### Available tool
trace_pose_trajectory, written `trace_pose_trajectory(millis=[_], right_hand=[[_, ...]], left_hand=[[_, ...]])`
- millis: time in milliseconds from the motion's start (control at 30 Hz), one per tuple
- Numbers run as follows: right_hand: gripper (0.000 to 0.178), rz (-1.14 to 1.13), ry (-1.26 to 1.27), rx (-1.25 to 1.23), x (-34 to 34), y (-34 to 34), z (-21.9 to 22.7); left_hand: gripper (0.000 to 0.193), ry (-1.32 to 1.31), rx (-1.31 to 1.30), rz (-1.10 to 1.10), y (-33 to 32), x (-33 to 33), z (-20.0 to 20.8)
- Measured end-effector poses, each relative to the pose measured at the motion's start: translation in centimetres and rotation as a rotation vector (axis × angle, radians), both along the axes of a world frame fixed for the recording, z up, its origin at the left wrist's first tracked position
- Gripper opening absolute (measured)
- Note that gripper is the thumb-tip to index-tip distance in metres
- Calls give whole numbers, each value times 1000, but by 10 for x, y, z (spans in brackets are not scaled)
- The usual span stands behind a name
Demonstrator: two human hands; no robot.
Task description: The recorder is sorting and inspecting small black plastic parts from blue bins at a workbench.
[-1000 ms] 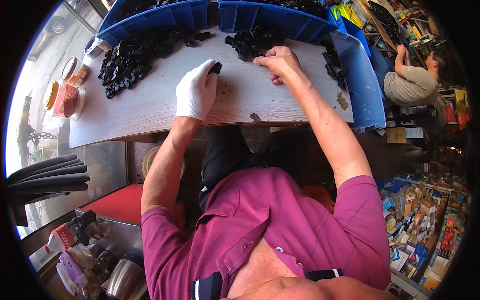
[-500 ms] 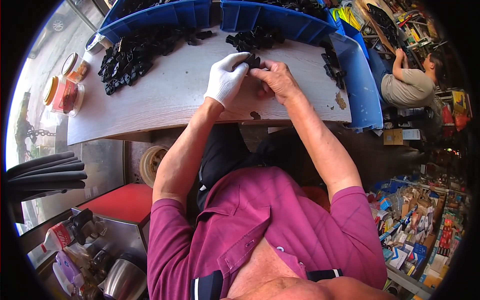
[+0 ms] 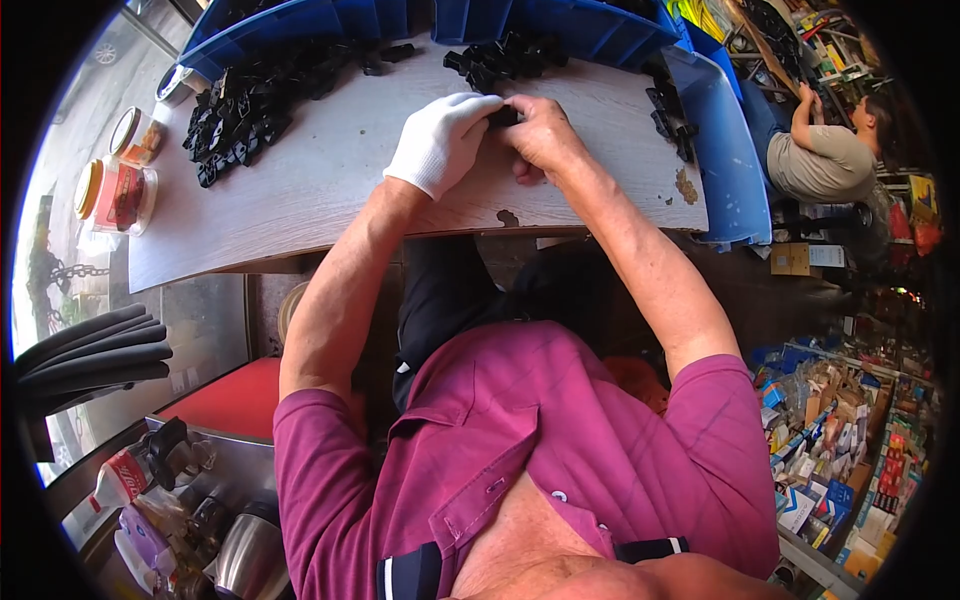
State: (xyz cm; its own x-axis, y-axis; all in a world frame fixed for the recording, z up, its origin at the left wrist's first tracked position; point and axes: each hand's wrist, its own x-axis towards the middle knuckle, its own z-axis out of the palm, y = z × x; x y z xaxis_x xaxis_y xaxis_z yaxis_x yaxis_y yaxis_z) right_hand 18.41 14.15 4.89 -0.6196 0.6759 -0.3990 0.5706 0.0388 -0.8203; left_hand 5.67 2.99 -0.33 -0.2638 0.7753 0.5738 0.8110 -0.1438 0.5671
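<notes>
My left hand (image 3: 436, 143), in a white knit glove, and my bare right hand (image 3: 543, 138) meet over the table. Between their fingertips they grip a small black part (image 3: 505, 117), mostly covered by the fingers, so its exact kind cannot be made out. Just beyond my hands lies a small pile of similar black parts (image 3: 503, 62). A larger heap of black parts (image 3: 240, 117) spreads over the table's left side. More black parts (image 3: 670, 122) lie in a short row near the right edge.
Blue bins (image 3: 300, 38) line the far edge of the pale table (image 3: 330, 190); an upright blue panel (image 3: 718, 150) borders its right. Lidded jars (image 3: 112, 195) stand at the left edge. A person (image 3: 825, 155) sits farther right. Boxes crowd a shelf (image 3: 825, 440) at lower right.
Both hands stay on the black part. My left hand has shifted slightly left and its fingers have closed in over the part, which shows less now. The whole view has shifted a little.
</notes>
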Motion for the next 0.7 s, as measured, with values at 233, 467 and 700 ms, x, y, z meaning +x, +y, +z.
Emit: trace_pose_trajectory(millis=[233,467,700], right_hand=[[36,-40,17,65,-2,-2,-10],[39,-27,-17,81,-1,-5,-4],[38,-24,-36,96,-1,-3,-10]], left_hand=[[28,-22,19,-12,3,-3,-2],[26,71,-1,-29,3,-1,-1],[32,390,-6,35,-6,4,5]])
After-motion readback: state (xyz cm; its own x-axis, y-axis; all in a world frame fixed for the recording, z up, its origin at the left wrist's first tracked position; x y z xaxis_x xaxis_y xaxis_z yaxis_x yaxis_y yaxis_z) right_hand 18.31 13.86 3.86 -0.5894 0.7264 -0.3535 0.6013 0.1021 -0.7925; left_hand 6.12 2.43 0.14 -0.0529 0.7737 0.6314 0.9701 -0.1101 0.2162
